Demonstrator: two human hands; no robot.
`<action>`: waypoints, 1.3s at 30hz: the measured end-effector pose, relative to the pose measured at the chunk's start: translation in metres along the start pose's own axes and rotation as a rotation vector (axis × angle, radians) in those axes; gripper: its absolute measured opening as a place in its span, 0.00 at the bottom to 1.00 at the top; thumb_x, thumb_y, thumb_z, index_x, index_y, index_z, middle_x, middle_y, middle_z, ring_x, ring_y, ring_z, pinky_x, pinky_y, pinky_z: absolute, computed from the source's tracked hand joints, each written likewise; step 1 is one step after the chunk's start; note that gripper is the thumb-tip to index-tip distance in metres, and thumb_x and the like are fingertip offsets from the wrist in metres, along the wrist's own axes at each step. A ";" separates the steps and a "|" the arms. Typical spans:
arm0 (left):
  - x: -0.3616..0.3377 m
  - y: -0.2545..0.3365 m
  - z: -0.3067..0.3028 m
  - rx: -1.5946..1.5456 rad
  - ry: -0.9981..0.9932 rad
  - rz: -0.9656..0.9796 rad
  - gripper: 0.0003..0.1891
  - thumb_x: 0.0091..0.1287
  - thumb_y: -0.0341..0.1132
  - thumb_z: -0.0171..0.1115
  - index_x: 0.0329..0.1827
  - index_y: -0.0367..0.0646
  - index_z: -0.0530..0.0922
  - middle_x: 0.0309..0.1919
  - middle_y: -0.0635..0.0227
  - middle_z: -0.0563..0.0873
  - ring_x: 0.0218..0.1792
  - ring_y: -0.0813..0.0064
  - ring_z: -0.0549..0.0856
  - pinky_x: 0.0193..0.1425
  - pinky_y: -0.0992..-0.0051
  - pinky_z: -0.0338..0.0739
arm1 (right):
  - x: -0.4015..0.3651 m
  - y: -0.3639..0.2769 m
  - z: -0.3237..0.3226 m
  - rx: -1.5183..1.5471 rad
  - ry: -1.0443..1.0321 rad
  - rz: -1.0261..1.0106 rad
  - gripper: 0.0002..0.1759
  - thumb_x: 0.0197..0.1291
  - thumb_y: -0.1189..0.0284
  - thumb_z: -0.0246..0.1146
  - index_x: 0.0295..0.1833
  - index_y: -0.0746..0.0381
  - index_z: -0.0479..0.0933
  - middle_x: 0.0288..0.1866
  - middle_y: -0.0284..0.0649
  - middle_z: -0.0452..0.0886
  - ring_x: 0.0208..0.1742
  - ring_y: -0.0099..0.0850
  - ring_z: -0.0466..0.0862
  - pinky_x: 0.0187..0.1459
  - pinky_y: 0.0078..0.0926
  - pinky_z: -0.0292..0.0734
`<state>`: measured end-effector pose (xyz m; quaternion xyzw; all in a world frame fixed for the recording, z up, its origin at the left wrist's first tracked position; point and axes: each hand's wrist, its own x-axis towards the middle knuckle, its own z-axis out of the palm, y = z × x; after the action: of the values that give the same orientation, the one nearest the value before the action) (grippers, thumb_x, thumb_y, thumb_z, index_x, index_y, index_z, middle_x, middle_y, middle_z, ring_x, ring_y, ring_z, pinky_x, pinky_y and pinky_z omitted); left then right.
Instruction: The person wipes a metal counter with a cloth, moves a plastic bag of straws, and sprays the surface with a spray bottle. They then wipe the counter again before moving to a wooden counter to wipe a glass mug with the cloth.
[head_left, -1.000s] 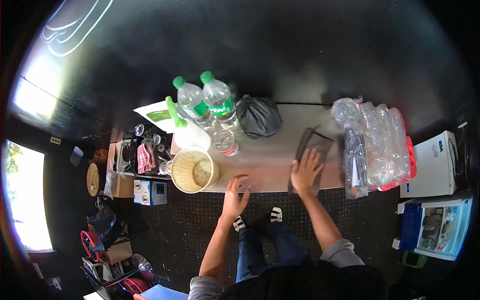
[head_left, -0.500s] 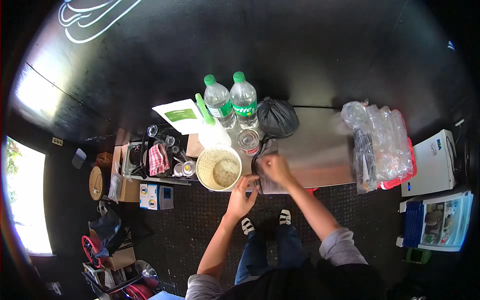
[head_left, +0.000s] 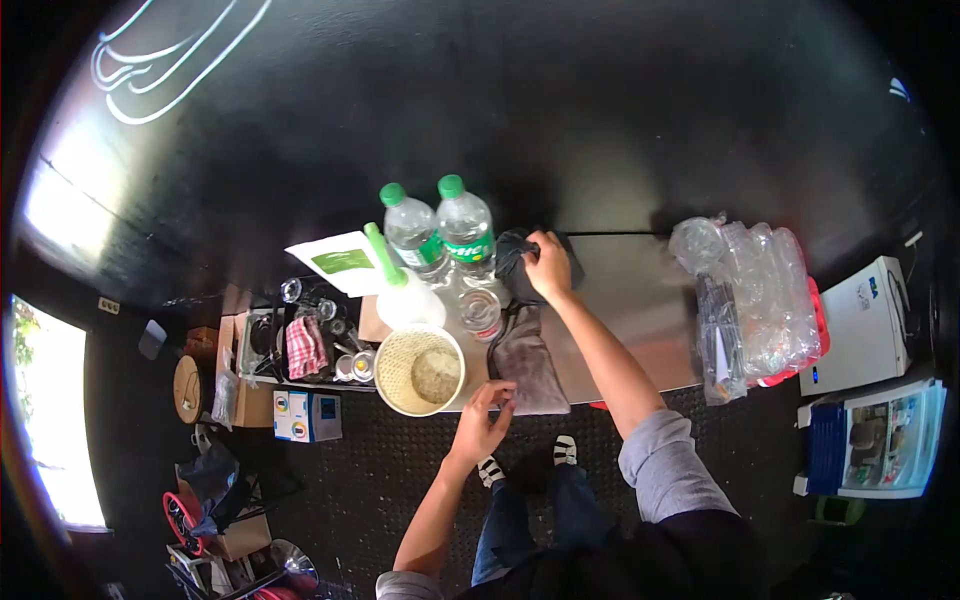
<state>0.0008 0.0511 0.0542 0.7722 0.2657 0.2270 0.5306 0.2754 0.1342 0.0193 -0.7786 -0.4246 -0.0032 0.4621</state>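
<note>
My right hand [head_left: 546, 265] is closed on the top of a black plastic bag [head_left: 520, 280] at the back of the metal table. Near the table's front edge, my left hand [head_left: 484, 424] has its fingers curved, close to a grey cloth [head_left: 530, 375]; whether anything small is between them cannot be made out. Left of it stands a cream perforated basket [head_left: 393, 372] with something pale in the bottom. A clear jar [head_left: 480, 312] sits behind the cloth. Two clear bottles with green caps [head_left: 466, 232] and a white spray bottle [head_left: 410, 303] stand behind.
Stacked clear plastic cups [head_left: 765, 300] lie on a red tray at the table's right. On the left, a black tray [head_left: 290, 365] holds glassware and a red checked cloth [head_left: 306, 346]. A white fridge [head_left: 860, 325] is at the far right.
My right hand has moved from the grey cloth up and back to the black bag and taken hold of it. My left hand has stayed near the table's front edge. The view has shifted slightly.
</note>
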 end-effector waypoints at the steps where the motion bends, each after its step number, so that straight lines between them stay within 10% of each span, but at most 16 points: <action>1: 0.005 0.002 0.002 0.029 -0.015 0.002 0.14 0.61 0.22 0.60 0.51 0.39 0.75 0.40 0.56 0.81 0.41 0.62 0.83 0.46 0.69 0.77 | -0.003 -0.001 -0.007 0.052 0.009 -0.007 0.14 0.47 0.79 0.64 0.43 0.62 0.75 0.37 0.47 0.76 0.42 0.49 0.79 0.42 0.44 0.74; 13: 0.055 0.023 0.074 -0.035 -0.025 0.019 0.12 0.63 0.25 0.61 0.50 0.36 0.76 0.41 0.58 0.82 0.43 0.67 0.84 0.50 0.72 0.78 | -0.007 0.073 -0.151 0.371 0.077 0.069 0.12 0.53 0.83 0.61 0.44 0.64 0.74 0.32 0.37 0.78 0.28 0.21 0.75 0.29 0.20 0.69; 20: 0.069 0.027 0.099 -0.047 -0.042 0.017 0.13 0.62 0.21 0.57 0.50 0.35 0.76 0.40 0.61 0.83 0.43 0.73 0.83 0.51 0.74 0.77 | 0.001 0.153 -0.190 0.055 0.125 0.070 0.11 0.51 0.81 0.62 0.42 0.64 0.73 0.38 0.48 0.79 0.41 0.47 0.80 0.41 0.37 0.74; 30: 0.051 0.020 0.085 -0.046 -0.007 0.007 0.14 0.62 0.22 0.58 0.51 0.36 0.75 0.43 0.58 0.82 0.44 0.66 0.84 0.51 0.71 0.78 | 0.019 0.168 -0.178 -0.363 -0.056 0.211 0.23 0.53 0.71 0.65 0.54 0.64 0.70 0.54 0.55 0.74 0.54 0.54 0.75 0.54 0.42 0.72; 34: 0.037 0.025 0.053 -0.009 0.024 0.004 0.14 0.62 0.20 0.56 0.51 0.36 0.75 0.44 0.62 0.82 0.44 0.74 0.83 0.49 0.74 0.78 | 0.001 0.066 -0.174 -0.696 0.037 0.024 0.33 0.50 0.69 0.67 0.62 0.67 0.65 0.60 0.56 0.67 0.58 0.49 0.73 0.56 0.45 0.71; 39: 0.022 0.029 0.025 0.085 0.115 0.027 0.14 0.61 0.19 0.55 0.50 0.36 0.76 0.44 0.59 0.82 0.44 0.71 0.83 0.48 0.73 0.78 | -0.047 -0.013 -0.062 -0.018 -0.478 -0.285 0.52 0.43 0.58 0.73 0.70 0.67 0.56 0.68 0.57 0.62 0.68 0.51 0.64 0.65 0.45 0.65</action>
<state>0.0378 0.0391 0.0747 0.7833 0.2946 0.2665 0.4781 0.2608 0.0615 0.0450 -0.6936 -0.6268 0.1116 0.3369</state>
